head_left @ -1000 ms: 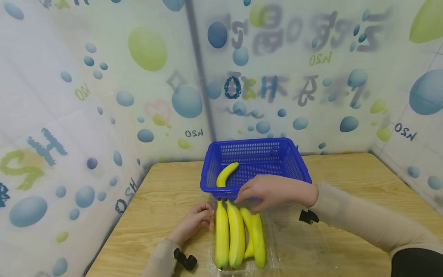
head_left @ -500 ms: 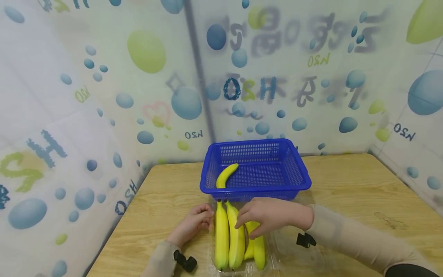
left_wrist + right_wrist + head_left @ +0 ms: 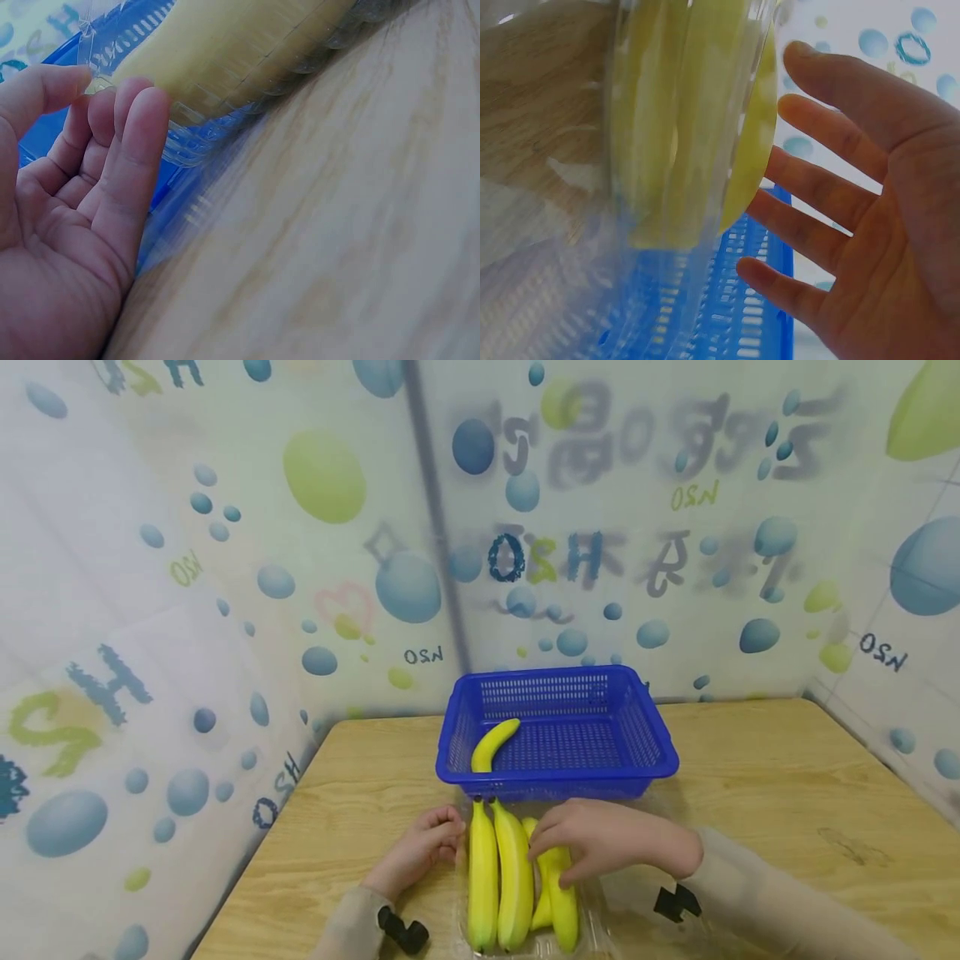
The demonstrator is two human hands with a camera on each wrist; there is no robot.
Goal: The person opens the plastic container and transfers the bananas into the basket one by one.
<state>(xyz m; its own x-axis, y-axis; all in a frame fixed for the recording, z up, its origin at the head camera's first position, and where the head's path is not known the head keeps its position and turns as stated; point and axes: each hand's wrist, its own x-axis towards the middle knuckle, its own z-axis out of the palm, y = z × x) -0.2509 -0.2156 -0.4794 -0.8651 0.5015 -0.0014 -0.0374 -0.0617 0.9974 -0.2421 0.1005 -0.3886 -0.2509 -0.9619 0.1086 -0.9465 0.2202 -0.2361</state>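
Note:
A clear plastic box (image 3: 596, 931) lies in front of me with several bananas side by side in it. Two long bananas (image 3: 514, 881) fill its left half; on the right, a smaller group of bananas (image 3: 564, 910) is partly covered by my right hand (image 3: 606, 837). That hand hovers over them, fingers spread and slightly bent; the right wrist view shows nothing in its grasp. My left hand (image 3: 422, 850) is at the box's left side. In the left wrist view, its thumb and forefinger (image 3: 75, 81) pinch the box's clear rim.
Behind the box stands a blue plastic basket (image 3: 555, 773), with one banana (image 3: 495, 743) inside at the left. Both are on a wooden table (image 3: 780, 793). A patterned curtain (image 3: 660, 527) rises behind the table and along its sides.
My right hand has come back from the basket's front edge and moved down over the right-hand bananas. The left hand has stayed at the box's left edge.

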